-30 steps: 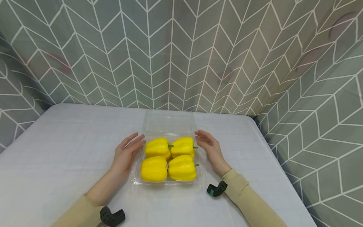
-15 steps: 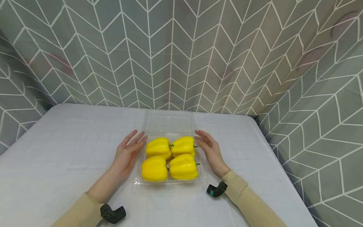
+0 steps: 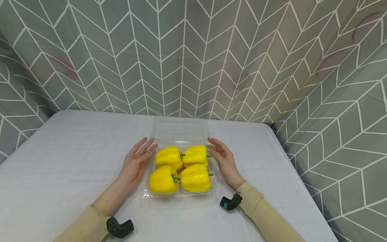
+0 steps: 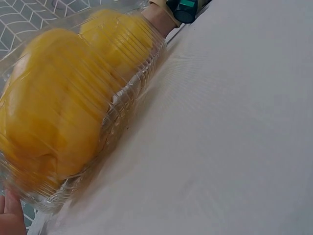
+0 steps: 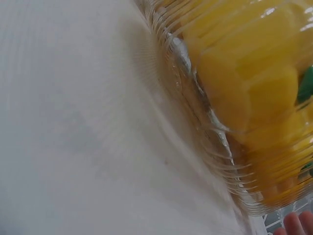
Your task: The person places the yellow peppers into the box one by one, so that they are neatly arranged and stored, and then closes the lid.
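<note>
Hidden: clear lid (image 3: 180, 129) barely made out, both wrist views blurred | left hand (image 3: 136, 163) and right hand (image 3: 224, 161) laid flat-fingered against clamshell tray (image 3: 181, 193) holding four yellow bell peppers (image 3: 180, 168) mid-table | white tablecloth (image 3: 66, 158), grey herringbone backdrop (image 3: 193, 57).

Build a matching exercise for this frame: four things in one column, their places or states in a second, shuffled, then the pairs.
Things:
1. left hand
2. right hand
3. yellow bell peppers
4. clear lid

Places or states:
A. lying four together in the clear plastic tray
B. folded back flat on the table, behind the tray
C. fingers straight, at the tray's left side
D. fingers straight, at the tray's right side

Pairs: 1-C, 2-D, 3-A, 4-B
</note>
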Motion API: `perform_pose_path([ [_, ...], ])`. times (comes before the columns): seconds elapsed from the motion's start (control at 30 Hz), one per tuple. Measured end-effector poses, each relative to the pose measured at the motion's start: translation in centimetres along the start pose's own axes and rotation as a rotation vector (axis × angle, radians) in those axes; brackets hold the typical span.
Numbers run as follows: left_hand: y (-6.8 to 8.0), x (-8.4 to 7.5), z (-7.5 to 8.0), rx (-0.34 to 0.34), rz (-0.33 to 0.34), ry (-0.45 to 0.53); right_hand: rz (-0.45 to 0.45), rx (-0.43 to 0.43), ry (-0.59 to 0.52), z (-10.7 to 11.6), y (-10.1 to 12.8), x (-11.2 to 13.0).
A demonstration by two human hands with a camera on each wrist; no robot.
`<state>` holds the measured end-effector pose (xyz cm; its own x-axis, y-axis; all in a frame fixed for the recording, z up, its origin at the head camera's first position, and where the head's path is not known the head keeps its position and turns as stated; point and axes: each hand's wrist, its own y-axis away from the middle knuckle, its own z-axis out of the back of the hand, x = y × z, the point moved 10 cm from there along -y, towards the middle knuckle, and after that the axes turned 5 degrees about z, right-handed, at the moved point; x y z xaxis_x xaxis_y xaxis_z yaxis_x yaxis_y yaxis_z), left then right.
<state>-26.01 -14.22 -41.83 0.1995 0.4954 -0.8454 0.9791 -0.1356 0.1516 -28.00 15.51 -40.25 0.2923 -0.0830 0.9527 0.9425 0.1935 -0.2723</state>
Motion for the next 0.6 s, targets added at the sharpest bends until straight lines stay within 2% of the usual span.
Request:
perform_pose_path([
  [0.6,0.02,-0.15,-0.08,0.013,-0.041,-0.051,0.079,-0.020,-0.059,0.11,0.06,0.98],
])
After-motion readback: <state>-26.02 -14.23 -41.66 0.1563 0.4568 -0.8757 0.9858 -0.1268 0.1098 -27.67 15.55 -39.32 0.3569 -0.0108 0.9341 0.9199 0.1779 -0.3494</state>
